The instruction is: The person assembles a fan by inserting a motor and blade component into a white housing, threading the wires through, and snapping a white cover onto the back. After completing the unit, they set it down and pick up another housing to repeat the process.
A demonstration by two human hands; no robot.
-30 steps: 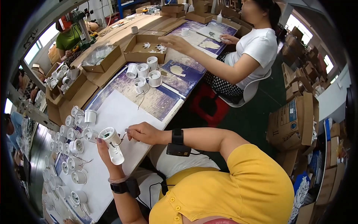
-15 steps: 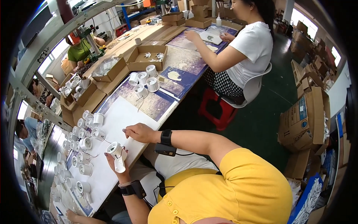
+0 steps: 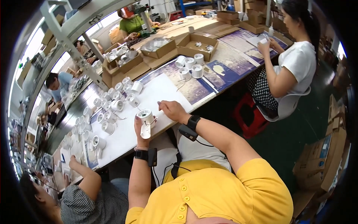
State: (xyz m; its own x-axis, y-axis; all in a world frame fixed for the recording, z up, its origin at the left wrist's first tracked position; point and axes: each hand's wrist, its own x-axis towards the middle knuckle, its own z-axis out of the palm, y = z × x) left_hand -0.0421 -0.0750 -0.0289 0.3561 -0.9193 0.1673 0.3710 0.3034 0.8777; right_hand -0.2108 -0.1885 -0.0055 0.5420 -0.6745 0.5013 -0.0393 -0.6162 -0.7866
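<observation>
A white round plastic housing (image 3: pixel 145 116), with electronic parts inside its open top and a flat white tab hanging below, is in my left hand (image 3: pixel 141 131). The left fingers and thumb wrap round its sides. Reddish thin wires stick out at its right side. My right hand (image 3: pixel 173 111) is held above the white board, just right of the housing and apart from it. Its fingers are curled in; what they hold, if anything, is hidden. Several similar white housings (image 3: pixel 117 105) with thin wires stand on the white board (image 3: pixel 128 136) to the left.
Another cluster of white cups (image 3: pixel 197 71) stands farther along the table. Behind are open cardboard boxes (image 3: pixel 182 50). A person in white (image 3: pixel 298 63) sits at the right, handling a white piece. Another person (image 3: pixel 84 198) works at the lower left. A metal frame (image 3: pixel 74 48) rises at the left.
The view has swung left, so the table and both hands appear farther right. The housing stays in my left hand, and my right hand remains curled beside it. The person in white has raised their hands.
</observation>
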